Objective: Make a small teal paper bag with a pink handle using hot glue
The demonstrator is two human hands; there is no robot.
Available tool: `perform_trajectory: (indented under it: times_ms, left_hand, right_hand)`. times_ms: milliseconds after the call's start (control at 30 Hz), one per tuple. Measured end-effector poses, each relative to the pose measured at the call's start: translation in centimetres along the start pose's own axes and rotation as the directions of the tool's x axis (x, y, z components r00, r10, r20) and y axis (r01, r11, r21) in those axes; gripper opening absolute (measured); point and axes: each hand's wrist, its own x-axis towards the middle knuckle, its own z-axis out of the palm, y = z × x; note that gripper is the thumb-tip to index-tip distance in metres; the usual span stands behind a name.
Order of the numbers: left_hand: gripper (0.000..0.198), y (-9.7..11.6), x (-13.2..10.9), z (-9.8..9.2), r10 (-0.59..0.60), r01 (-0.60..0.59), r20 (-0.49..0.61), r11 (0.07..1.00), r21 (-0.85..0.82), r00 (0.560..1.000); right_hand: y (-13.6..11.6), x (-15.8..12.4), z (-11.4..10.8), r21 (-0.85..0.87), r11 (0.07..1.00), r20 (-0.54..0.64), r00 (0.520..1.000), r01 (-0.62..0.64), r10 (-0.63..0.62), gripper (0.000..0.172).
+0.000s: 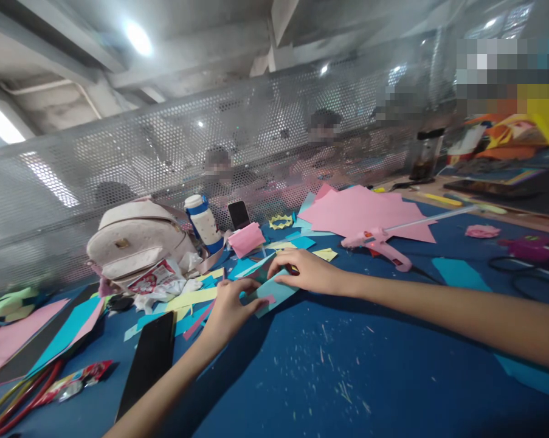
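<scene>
Pinching the light-blue paper piece at its left side, your left hand keeps thumb and fingers narrow on it, a small pink patch showing just by the thumb. Your right hand grips the same piece at its upper right, fingers curled over the edge. It sits between your two hands, tilted, just above the blue tabletop; whether the panel behind it is a fold or a separate sheet, you cannot tell from this view. Right of your right hand lies a pink hot glue gun, near the spiky-edged pink paper. Beyond your left hand are yellow and blue paper scraps, a cream backpack and a white-and-blue bottle. A black smartphone lies beside your left forearm.
</scene>
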Motion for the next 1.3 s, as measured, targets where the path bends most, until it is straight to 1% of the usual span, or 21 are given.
perform_trajectory:
  times_ms: [67, 200, 367, 433, 533, 600, 667, 867, 967, 1033, 1167, 1233, 1300]
  left_hand:
    - [0.017, 0.0, -0.1, -0.1, 0.049, -0.049, -0.031, 0.999, 0.004, 0.998]
    - [0.012, -0.1, 0.1, -0.9, 0.147, -0.148, -0.062, 0.989, -0.006, 0.987]
    - [0.007, -0.2, 0.5, -1.8, 0.175, -0.171, -0.096, 0.984, 0.041, 0.980]
    - [0.009, -0.2, 0.4, -1.7, 0.176, -0.165, -0.081, 0.979, 0.123, 0.981]
    - [0.020, -0.2, 0.2, -1.4, 0.140, -0.126, -0.023, 0.944, 0.306, 0.990]
    - [0.024, -0.2, 0.0, -1.2, 0.109, -0.105, 0.009, 0.929, 0.355, 0.994]
    - [0.024, -0.3, -0.2, -1.1, 0.097, -0.097, 0.016, 0.935, 0.340, 0.995]
    - [0.026, -0.6, 0.1, -0.9, 0.136, -0.122, -0.041, 0.962, 0.245, 0.990]
    - [0.023, -0.9, 0.3, -0.6, 0.133, -0.131, 0.002, 0.976, 0.176, 0.991]
    - [0.021, -1.2, 0.3, -0.4, 0.091, -0.094, 0.035, 0.989, 0.112, 0.995]
    - [0.019, -1.4, 0.4, -0.3, -0.053, 0.052, 0.054, 0.998, 0.024, 0.997]
    - [0.019, -1.3, 0.5, -0.3, -0.084, 0.085, 0.079, 0.996, -0.001, 0.993]
    - [0.022, -1.2, 0.6, -0.4, -0.078, 0.081, 0.114, 0.997, -0.017, 0.990]
  right_hand:
    - [0.3, 0.0, 0.0, 0.004, 1.000, 0.011, 1.000, -0.029, 0.029, 0.015]
    - [1.2, 0.1, 0.1, 0.036, 0.992, 0.033, 0.992, -0.124, 0.123, 0.016]
    - [1.8, 0.3, 0.0, 0.070, 0.979, 0.019, 0.982, -0.190, 0.189, 0.016]
    - [1.8, 0.3, 0.0, 0.080, 0.975, 0.031, 0.978, -0.208, 0.206, 0.017]
    - [1.6, 0.3, 0.0, 0.078, 0.973, 0.048, 0.976, -0.218, 0.214, 0.017]
    - [1.6, 0.2, 0.0, 0.075, 0.973, 0.052, 0.976, -0.217, 0.214, 0.017]
    - [1.6, 0.2, -0.1, 0.075, 0.974, 0.052, 0.976, -0.213, 0.209, 0.017]
    - [1.6, 0.2, 0.0, 0.092, 0.976, 0.054, 0.980, -0.198, 0.193, 0.015]
    - [1.4, 0.2, 0.0, 0.103, 0.975, 0.064, 0.980, -0.196, 0.190, 0.014]
    - [1.3, 0.2, 0.0, 0.101, 0.976, 0.072, 0.980, -0.191, 0.185, 0.014]
    - [1.3, 0.1, 0.1, 0.077, 0.984, 0.066, 0.986, -0.160, 0.155, 0.013]
    - [1.3, 0.1, 0.2, 0.069, 0.987, 0.060, 0.988, -0.147, 0.143, 0.012]
    - [1.2, 0.1, 0.3, 0.064, 0.987, 0.058, 0.988, -0.146, 0.142, 0.012]
